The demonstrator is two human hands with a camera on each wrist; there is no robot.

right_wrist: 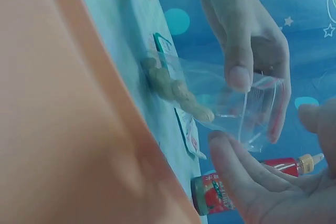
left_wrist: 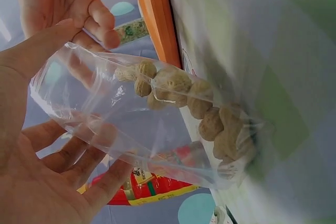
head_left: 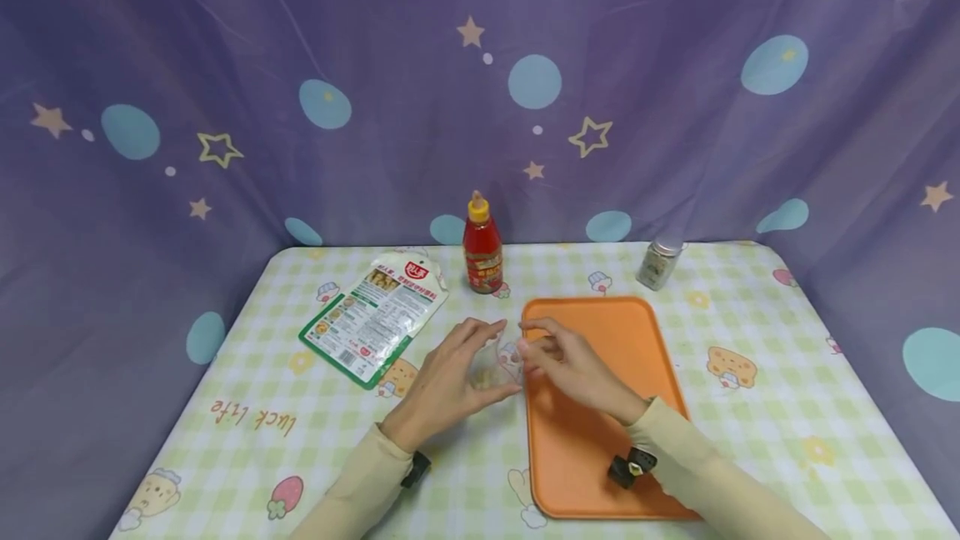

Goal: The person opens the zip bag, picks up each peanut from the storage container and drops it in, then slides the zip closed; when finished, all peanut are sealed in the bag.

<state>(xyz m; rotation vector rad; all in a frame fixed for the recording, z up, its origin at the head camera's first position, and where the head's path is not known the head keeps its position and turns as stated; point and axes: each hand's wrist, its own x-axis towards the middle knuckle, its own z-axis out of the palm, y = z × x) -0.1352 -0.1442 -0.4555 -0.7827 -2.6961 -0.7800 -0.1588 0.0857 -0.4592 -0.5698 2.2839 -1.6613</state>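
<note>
A clear plastic bag (head_left: 487, 363) with several unshelled peanuts (left_wrist: 173, 83) at its bottom stands low over the tablecloth, left of the orange tray. My left hand (head_left: 444, 375) holds the bag near its mouth, thumb on one side and fingers on the other. Over the tray's left edge, my right hand (head_left: 576, 367) has its fingertips right at the bag's side. In the right wrist view its thumb is spread well apart from the fingers (right_wrist: 244, 166), with nothing gripped between them. The bag's mouth appears widened in the left wrist view.
The orange tray (head_left: 600, 457) lies under my right forearm. A red sauce bottle (head_left: 483, 252) with a yellow cap stands at the back. Left of it lies a green-and-white food pouch (head_left: 378, 315). A small seasoning jar (head_left: 658, 265) stands at the back right, before the purple curtain.
</note>
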